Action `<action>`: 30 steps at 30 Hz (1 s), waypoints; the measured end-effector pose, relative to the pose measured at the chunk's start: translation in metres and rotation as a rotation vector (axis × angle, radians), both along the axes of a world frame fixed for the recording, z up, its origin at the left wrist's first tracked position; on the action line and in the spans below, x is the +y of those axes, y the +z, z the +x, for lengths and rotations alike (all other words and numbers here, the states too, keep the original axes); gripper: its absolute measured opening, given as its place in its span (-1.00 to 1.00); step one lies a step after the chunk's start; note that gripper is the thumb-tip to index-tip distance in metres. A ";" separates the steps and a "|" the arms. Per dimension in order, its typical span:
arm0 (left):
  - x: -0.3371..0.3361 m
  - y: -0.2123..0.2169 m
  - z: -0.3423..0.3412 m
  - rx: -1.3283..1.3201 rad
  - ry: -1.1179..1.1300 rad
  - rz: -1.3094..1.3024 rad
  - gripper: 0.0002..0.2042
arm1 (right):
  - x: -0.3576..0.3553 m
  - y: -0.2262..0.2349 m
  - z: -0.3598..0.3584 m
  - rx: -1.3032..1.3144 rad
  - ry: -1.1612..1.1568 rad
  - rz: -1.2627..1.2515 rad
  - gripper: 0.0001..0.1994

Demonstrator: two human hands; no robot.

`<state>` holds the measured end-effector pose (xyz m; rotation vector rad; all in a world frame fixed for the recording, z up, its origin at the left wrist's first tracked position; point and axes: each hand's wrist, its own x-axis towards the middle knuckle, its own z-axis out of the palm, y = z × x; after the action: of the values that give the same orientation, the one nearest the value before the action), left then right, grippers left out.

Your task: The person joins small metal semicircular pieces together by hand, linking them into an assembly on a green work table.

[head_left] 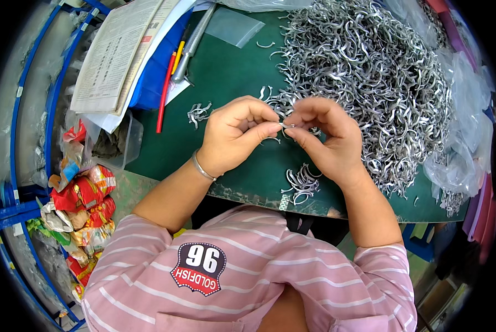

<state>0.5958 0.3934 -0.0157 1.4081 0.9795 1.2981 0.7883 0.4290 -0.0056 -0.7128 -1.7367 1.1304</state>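
On the green table [231,66], left to right:
Tub [127,145]: clear plastic, left edge; dark contents, cannot tell what.
Small piles [199,113]: few clips set apart, another near the front edge [302,182]; little looks sorted.
Left hand [234,135]: fingers pinched shut on a clip [286,125].
Right hand [328,135]: pinching the same clip, above the table.
Heap [370,72]: large, loose, seemingly still unhandled.
Bags [464,149]: clear, right rim; contents unclear.
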 end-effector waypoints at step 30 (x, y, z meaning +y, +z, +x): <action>0.020 0.007 -0.011 -0.399 -0.164 -0.481 -0.86 | 0.004 0.002 -0.006 -0.069 -0.163 0.095 -0.87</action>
<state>0.5844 0.4129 -0.0091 0.8033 0.8125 1.0734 0.7821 0.4329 -0.0036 -0.8271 -1.7434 0.9152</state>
